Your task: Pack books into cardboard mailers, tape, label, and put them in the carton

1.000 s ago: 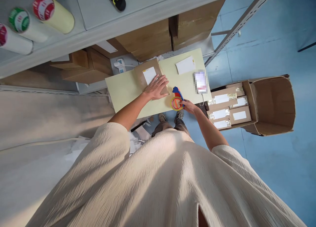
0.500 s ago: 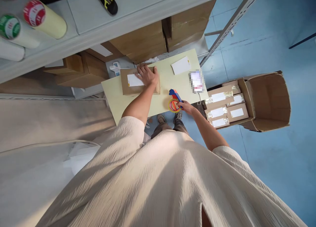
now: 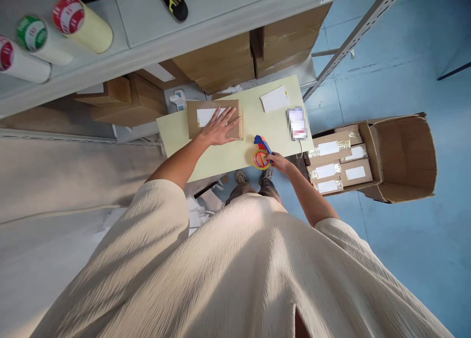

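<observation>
My left hand (image 3: pixel 220 127) lies on a brown cardboard box (image 3: pixel 193 115) with its fingers spread, partly covering the white label (image 3: pixel 204 116) on the top. The box rests on a pale yellow tabletop (image 3: pixel 217 160). To the right, my right hand (image 3: pixel 278 161) grips the handle of a blue and orange tape dispenser (image 3: pixel 262 151), which carries a roll of yellowish tape. The dispenser is apart from the box, over the table's near edge. A white paper slip (image 3: pixel 274 99) and a blurred phone (image 3: pixel 297 123) lie further right on the table.
An open carton (image 3: pixel 401 156) on the blue floor holds several labelled, taped boxes (image 3: pixel 333 149). A grey shelf (image 3: pixel 154 31) overhangs the table, carrying label rolls (image 3: pixel 83 24) and a box cutter (image 3: pixel 172 3). Large boxes (image 3: pixel 217 58) stand behind the table.
My left hand has shifted toward the near side of the box, its fingers now spread wider. My right hand keeps hold of the tape dispenser. The whole view has shifted slightly.
</observation>
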`<state>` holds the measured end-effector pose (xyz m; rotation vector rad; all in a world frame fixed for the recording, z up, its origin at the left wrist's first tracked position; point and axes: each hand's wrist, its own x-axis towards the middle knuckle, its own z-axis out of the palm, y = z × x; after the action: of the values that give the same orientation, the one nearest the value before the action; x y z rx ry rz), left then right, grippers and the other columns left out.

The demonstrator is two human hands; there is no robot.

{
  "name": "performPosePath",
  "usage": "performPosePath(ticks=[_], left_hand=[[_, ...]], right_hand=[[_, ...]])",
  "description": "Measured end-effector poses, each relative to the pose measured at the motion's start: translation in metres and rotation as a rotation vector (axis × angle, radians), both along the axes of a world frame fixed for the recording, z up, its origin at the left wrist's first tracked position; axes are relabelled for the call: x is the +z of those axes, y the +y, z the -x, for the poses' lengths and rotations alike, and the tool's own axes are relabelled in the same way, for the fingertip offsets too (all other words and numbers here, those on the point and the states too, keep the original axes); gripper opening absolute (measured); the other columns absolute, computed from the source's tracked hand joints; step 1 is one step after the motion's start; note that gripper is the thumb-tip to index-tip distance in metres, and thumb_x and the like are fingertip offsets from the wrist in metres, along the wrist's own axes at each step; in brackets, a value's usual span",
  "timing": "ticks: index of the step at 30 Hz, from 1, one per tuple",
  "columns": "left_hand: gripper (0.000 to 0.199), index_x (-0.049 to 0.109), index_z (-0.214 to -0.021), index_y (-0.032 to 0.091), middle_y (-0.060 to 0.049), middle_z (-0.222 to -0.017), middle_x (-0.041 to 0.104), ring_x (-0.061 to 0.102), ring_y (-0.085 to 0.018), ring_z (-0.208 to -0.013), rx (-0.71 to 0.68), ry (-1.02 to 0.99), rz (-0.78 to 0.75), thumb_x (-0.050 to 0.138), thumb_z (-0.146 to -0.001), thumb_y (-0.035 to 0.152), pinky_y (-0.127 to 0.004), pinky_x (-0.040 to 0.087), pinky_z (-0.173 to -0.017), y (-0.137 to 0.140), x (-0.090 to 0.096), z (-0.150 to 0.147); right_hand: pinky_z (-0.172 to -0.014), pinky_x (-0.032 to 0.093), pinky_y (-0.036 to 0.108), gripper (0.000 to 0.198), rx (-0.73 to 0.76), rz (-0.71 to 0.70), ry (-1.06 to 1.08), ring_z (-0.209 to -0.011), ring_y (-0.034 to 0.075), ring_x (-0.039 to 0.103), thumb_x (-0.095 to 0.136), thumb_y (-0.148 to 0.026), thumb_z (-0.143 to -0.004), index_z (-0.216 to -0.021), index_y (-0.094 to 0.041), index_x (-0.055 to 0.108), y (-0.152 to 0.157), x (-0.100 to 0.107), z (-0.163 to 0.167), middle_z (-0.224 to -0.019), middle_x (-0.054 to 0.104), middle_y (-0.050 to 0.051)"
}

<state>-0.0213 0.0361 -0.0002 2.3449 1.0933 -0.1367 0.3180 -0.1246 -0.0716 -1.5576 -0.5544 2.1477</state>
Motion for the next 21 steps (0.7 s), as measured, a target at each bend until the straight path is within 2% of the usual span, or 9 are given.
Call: performPosePath(ticks=[5,12,18,21], left_hand=[[0.125,0.019,-0.192,0.019,-0.016,-0.199,0.007,-0.006,-0.044,-0.185,0.154,-0.013,-0.066,0.069,-0.097,0.083,-0.068,-0.01,-0.148,-0.006,-0.01,-0.027],[0.113,0.016,-0.192,0.016,-0.012,-0.2,0.005,-0.01,-0.038,-0.186,0.432,-0.015,-0.103,0.06,-0.104,0.071,-0.066,-0.01,-0.148,-0.005,-0.014,-0.061],[0.104,0.022,-0.192,0.02,-0.008,-0.2,0.01,-0.015,-0.037,-0.185,0.779,0.028,-0.101,0.049,-0.109,0.076,-0.07,-0.009,-0.149,0.023,-0.026,-0.093],[0.097,0.025,-0.19,0.013,-0.012,-0.199,0.008,-0.022,-0.036,-0.184,0.934,0.039,-0.056,0.035,-0.116,0.075,-0.074,-0.013,-0.146,0.041,-0.032,-0.103]], right_hand=[[-0.065,0.05,0.029,0.046,-0.046,-0.017,0.014,-0.082,0.022,0.069,0.097,-0.048,-0.068,-0.099,-0.027,0.071,0.01,0.002,0.009,-0.08,0.074,0.001],[-0.065,0.047,0.028,0.046,-0.106,0.007,0.063,-0.077,0.018,0.064,0.097,-0.048,-0.068,-0.094,-0.027,0.066,0.029,0.007,0.025,-0.078,0.067,-0.001],[-0.065,0.048,0.028,0.042,-0.066,0.021,0.036,-0.078,0.018,0.064,0.095,-0.043,-0.066,-0.094,-0.025,0.07,0.017,0.011,0.008,-0.083,0.072,0.001],[-0.066,0.049,0.028,0.041,-0.019,0.023,0.024,-0.081,0.018,0.066,0.095,-0.044,-0.067,-0.097,-0.025,0.073,0.005,0.014,0.0,-0.088,0.076,0.002]])
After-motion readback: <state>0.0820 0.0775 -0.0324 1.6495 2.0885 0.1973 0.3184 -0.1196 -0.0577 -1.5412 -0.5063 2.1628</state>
